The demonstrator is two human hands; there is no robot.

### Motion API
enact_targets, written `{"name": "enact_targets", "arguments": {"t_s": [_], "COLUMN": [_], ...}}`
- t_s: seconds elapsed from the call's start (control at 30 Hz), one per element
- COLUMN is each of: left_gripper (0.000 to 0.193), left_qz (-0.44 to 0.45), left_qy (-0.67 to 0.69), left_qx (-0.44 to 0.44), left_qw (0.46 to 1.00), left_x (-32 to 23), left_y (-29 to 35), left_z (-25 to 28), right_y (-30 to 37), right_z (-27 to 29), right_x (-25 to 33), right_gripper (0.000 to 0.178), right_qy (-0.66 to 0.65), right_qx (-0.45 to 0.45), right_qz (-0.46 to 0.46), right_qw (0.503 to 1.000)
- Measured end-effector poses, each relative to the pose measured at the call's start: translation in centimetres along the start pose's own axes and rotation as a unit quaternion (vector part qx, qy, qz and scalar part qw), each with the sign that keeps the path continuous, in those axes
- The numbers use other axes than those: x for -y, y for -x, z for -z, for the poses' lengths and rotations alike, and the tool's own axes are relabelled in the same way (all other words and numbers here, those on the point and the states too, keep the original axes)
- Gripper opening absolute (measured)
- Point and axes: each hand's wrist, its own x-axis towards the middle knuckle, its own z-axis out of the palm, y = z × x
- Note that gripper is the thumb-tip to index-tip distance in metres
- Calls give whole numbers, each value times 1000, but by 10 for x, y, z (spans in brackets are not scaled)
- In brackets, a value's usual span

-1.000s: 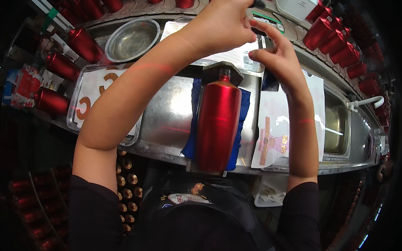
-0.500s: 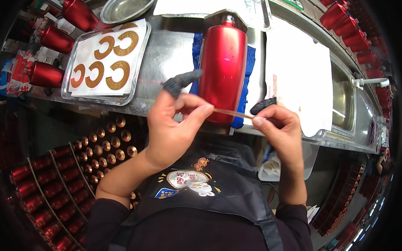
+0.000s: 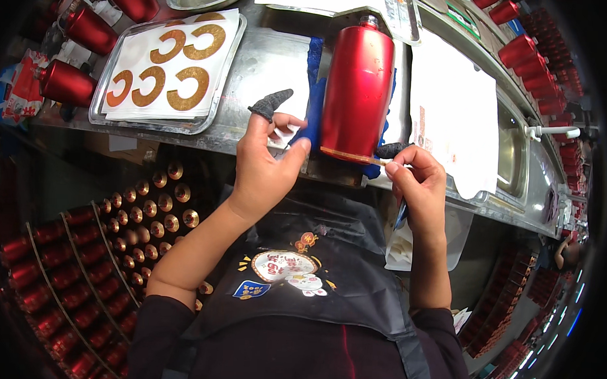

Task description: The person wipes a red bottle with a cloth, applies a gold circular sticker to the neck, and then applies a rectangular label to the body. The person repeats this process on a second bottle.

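A glossy red bottle (image 3: 358,91) lies on its side on a blue cloth (image 3: 313,76), its neck pointing away from me. Along its near, base end runs a thin gold strip (image 3: 345,155). The strip's right end is pinched between thumb and fingers of my right hand (image 3: 420,187). Below that palm a small blue thing shows, too hidden to name. My left hand (image 3: 267,163) is beside the bottle's lower left, fingers apart, off the strip. Black finger cots (image 3: 273,103) cover the index fingers of both hands.
Left of the bottle, a metal tray (image 3: 209,116) holds white sheets with gold C-shaped decals (image 3: 188,88). Red bottles (image 3: 68,82) stand at the far left. White paper (image 3: 453,114) lies right, before a sink (image 3: 515,153) with a white tap (image 3: 551,133). Racked bottles fill the lower left.
The strip, earlier stretched between both hands in front of the bottle, now lies against its base. My left hand has let go of its end and opened; the right keeps its pinch.
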Motion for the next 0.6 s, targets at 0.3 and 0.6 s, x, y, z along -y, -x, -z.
{"name": "enact_targets", "arguments": {"t_s": [0.3,0.6], "left_gripper": [75,82], "left_qz": [-153,-160], "left_qy": [-111,-55], "left_qx": [47,117], "left_qw": [981,979], "left_x": [4,-1], "left_y": [-4,-9], "left_z": [-17,-3], "right_y": [-2,-4], "right_z": [6,6], "right_x": [-6,-12], "right_gripper": [13,13], "right_qy": [8,-19], "right_qx": [-16,-10], "right_qz": [-12,-2], "right_qw": [1000,1000]}}
